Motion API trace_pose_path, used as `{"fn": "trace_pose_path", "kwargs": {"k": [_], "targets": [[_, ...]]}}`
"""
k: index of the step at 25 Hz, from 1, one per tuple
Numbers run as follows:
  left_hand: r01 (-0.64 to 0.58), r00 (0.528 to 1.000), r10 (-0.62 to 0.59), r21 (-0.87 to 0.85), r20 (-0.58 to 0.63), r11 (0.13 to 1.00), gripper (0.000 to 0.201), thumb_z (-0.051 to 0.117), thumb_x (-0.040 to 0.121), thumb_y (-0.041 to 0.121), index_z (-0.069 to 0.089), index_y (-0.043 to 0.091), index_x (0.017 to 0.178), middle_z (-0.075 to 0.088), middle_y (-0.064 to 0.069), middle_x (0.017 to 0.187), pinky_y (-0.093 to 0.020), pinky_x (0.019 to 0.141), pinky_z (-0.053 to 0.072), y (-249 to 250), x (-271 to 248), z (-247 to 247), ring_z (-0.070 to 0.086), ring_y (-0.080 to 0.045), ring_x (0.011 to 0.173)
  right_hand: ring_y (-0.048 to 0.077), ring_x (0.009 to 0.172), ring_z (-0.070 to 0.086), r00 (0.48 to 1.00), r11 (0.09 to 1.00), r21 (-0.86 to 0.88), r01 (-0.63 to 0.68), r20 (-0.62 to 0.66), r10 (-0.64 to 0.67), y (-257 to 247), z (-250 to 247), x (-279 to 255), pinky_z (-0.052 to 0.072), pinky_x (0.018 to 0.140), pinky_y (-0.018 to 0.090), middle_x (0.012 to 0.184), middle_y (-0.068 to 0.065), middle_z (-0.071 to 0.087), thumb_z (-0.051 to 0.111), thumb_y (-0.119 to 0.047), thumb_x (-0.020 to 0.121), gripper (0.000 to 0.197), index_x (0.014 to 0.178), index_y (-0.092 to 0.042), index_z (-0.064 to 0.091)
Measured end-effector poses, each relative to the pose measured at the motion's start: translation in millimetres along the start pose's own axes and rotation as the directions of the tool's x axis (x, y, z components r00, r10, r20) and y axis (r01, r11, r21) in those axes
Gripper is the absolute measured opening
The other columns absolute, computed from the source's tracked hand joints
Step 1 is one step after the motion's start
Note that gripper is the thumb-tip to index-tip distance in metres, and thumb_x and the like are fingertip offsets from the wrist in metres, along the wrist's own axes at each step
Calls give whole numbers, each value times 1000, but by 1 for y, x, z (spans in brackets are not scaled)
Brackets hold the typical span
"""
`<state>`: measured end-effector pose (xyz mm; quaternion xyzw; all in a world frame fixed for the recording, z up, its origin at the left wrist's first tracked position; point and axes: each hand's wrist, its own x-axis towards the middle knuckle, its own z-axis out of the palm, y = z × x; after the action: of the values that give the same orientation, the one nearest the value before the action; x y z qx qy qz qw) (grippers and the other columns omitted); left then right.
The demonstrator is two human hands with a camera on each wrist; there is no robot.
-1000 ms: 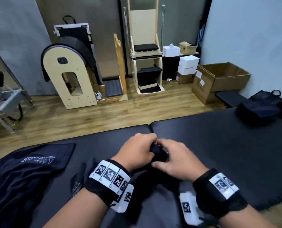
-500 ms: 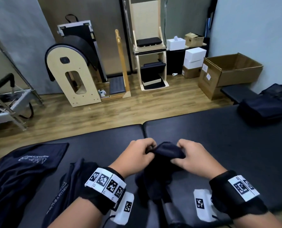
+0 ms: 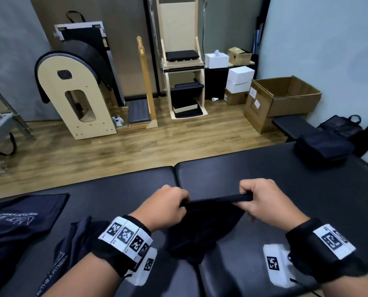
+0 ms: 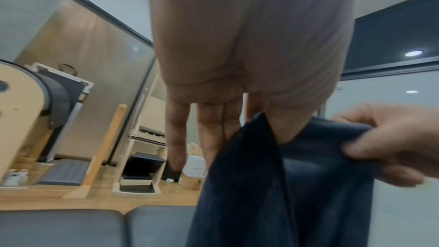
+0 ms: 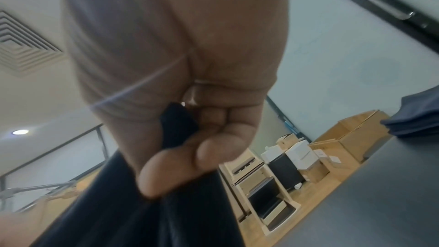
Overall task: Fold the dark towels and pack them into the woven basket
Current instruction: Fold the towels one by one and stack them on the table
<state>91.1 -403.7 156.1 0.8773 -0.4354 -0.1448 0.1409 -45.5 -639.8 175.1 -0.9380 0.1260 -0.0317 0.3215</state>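
Both hands, left hand (image 3: 168,207) and right hand (image 3: 264,202), pinch the dark towel (image 3: 211,221); I want its top edge taut and level above the bench (image 3: 286,179).

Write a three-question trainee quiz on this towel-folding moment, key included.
1. True or false: both hands grip the same dark towel.
2. The stack of folded towels lies at which part of the black padded table? A) far right B) near left C) centre
3. Fill in: the towel's top edge is stretched ____ between the left hand and right hand.

Key: 1 true; 2 A; 3 taut.
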Motion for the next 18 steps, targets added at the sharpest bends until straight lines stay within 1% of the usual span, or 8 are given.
{"fn": "trace_pose_path", "kwargs": {"k": [3,6,9,11,13,14,16,18], "targets": [[85,995,-89,62,54,994,20,48,71,19,64,21,83,68,1,77,-35,67,54,-32,-5,-8,64,-23,81,22,49,70,977,993,19,-116,182,111,11,-13,4,51,50,26,53,10,68,80,-18,82,36,66,-10,48],[178,976,-188,98,109,979,22,51,78,15,68,25,88,68,6,79,-29,68,51,-65,-7,-21,64,-17,83,38,65,74,885,927,291,-237,458,82,26,-26,6,57,57,33,62,20,69,69,1,89,30,73,-6,45],[222,971,-226,60,72,973,15,57,90,16,70,23,90,66,7,73,-26,64,47,-83,5,-34,63,-15,75,43,64,74,866,908,278,-315,475,155,39,-27,24,55,48,34,63,9,52,66,2,91,35,76,-11,38],[311,950,-311,-167,29,936,18,52,94,7,69,13,90,69,-8,63,-29,49,51,-85,29,-43,65,-20,54,39,60,73,892,937,156,-314,385,235,38,-20,51,55,45,35,68,10,53,64,2,91,31,79,-11,39],[389,903,-429,-452,15,803,18,49,95,-5,66,1,90,67,-22,61,-36,43,56,-89,63,-58,67,-24,46,34,60,74,908,916,149,-372,265,326,36,-21,94,59,47,37,75,18,69,61,3,92,12,87,-6,56],[379,876,-478,-530,-58,759,18,52,93,-8,67,0,86,68,-21,66,-43,51,61,-90,83,-72,69,-25,51,31,62,75,913,899,182,-399,176,369,33,-28,118,61,52,37,78,21,74,63,2,92,7,90,-5,64],[276,821,-459,-467,-340,840,21,60,86,-6,76,8,82,74,-13,78,-41,76,61,-86,118,-120,72,-25,72,23,75,75,930,934,164,-318,-136,341,22,-61,170,61,72,36,84,15,77,70,-7,87,4,87,-8,74],[158,732,-250,-198,-634,967,25,58,85,0,79,11,92,77,-12,95,-33,91,53,-63,136,-189,70,-29,91,19,87,71,841,979,146,-141,-505,197,-9,-119,203,55,81,27,86,4,77,72,-15,83,11,89,-20,80]]}}
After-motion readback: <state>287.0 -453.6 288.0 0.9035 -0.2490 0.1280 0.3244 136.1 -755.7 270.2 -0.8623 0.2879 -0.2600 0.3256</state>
